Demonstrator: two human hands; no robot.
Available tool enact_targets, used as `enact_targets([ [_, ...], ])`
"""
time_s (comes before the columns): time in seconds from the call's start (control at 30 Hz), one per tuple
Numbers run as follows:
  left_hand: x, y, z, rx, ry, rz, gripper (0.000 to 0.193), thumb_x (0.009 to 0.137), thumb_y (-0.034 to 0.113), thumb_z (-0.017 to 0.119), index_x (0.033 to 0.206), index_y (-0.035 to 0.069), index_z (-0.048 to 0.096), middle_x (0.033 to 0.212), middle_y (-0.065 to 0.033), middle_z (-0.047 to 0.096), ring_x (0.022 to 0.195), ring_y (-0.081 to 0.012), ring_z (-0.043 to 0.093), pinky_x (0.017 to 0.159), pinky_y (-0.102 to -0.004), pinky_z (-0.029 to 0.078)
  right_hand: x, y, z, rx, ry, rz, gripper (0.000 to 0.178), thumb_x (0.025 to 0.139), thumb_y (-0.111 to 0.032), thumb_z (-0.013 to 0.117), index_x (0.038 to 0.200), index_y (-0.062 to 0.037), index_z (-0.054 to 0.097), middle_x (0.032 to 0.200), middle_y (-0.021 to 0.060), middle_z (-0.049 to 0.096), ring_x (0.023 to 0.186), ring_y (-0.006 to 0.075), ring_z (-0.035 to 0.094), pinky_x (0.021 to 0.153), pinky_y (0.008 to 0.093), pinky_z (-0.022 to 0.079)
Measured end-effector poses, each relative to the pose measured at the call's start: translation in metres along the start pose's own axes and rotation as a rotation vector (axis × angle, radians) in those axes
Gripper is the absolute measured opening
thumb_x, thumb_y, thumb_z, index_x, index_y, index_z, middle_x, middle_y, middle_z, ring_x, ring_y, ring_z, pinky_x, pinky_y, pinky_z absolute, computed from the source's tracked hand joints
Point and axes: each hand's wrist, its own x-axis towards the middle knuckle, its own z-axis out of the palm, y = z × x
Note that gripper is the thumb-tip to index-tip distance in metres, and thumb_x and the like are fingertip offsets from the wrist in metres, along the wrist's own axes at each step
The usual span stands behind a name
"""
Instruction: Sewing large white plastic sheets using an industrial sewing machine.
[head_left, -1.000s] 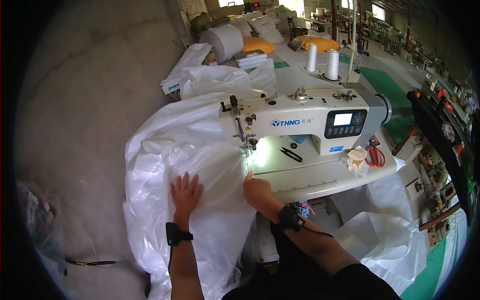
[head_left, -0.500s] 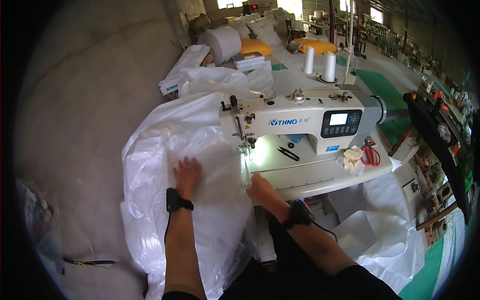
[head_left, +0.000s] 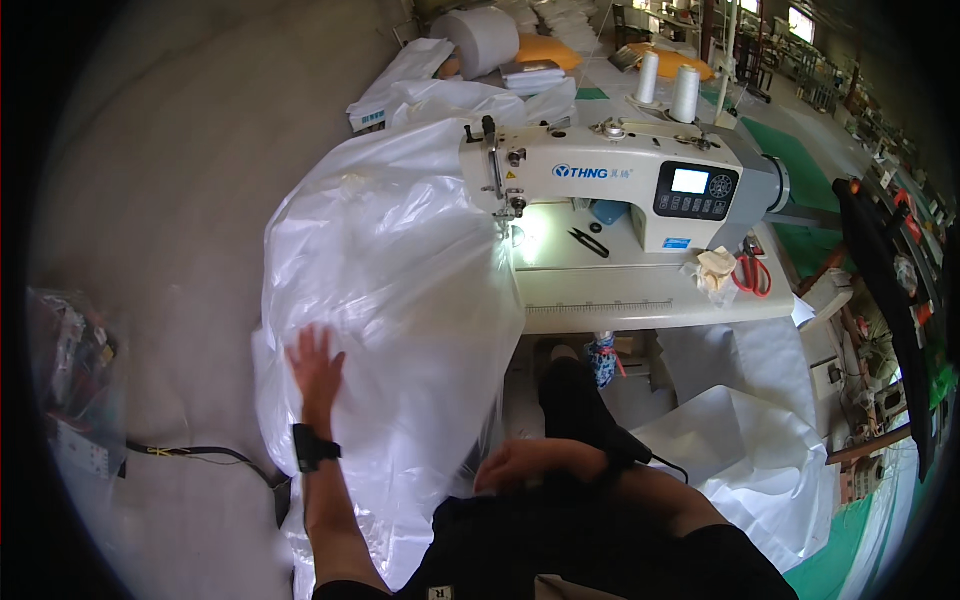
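Pressing: your left hand [head_left: 318,365] lies flat, fingers spread, on the plastic sheet [head_left: 400,290], gripping nothing.
Right hand: your right hand [head_left: 535,462] sits pulled back near your body at the sheet's lower edge; you cannot tell if it grips anything.
Sheet: clear plastic billows from under the sewing machine [head_left: 620,185] down off the bench [head_left: 650,295] toward the floor.
Nearby: red scissors [head_left: 752,272] and black snips [head_left: 590,242] lie on the bench.
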Motion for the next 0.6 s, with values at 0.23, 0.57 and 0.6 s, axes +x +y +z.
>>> enact_targets([
  [0.23, -0.007, 0.031, -0.098, -0.413, 0.145, -0.098, 0.033, 0.083, 0.013, 0.063, 0.113, 0.0, 0.058, 0.121, -0.0201, 0.054, 0.112, -0.0366, 0.052, 0.095, -0.0393, 0.043, 0.002, 0.049, -0.029, 0.392, 0.561, 0.345, 0.04, 0.086, -0.041, 0.06, 0.091, -0.0013, 0.058, 0.074, 0.0031, 0.057, 0.069, 0.0139, 0.059, 0.063, 0.028, 0.05],
  [0.57, -0.003, 0.152, -0.08, -0.895, -0.033, -0.014, 0.042, 0.086, 0.024, 0.061, 0.123, 0.006, 0.053, 0.133, -0.018, 0.046, 0.12, -0.0345, 0.046, 0.098, -0.0411, 0.039, 0.044, 0.086, -0.036, -0.019, 0.964, 0.106, 0.058, 0.081, -0.031, 0.067, 0.121, 0.0057, 0.047, 0.106, 0.0152, 0.061, 0.095, 0.0252, 0.06, 0.08, 0.0323, 0.048],
  [0.6, 0.005, 0.147, -0.07, -0.891, -0.021, -0.004, 0.042, 0.086, 0.024, 0.061, 0.123, 0.006, 0.053, 0.133, -0.018, 0.046, 0.12, -0.0345, 0.046, 0.098, -0.0411, 0.039, 0.049, 0.084, -0.04, 0.077, 0.683, 0.126, 0.05, 0.082, -0.028, 0.066, 0.118, 0.0043, 0.051, 0.107, 0.0128, 0.061, 0.096, 0.0237, 0.06, 0.08, 0.031, 0.048],
])
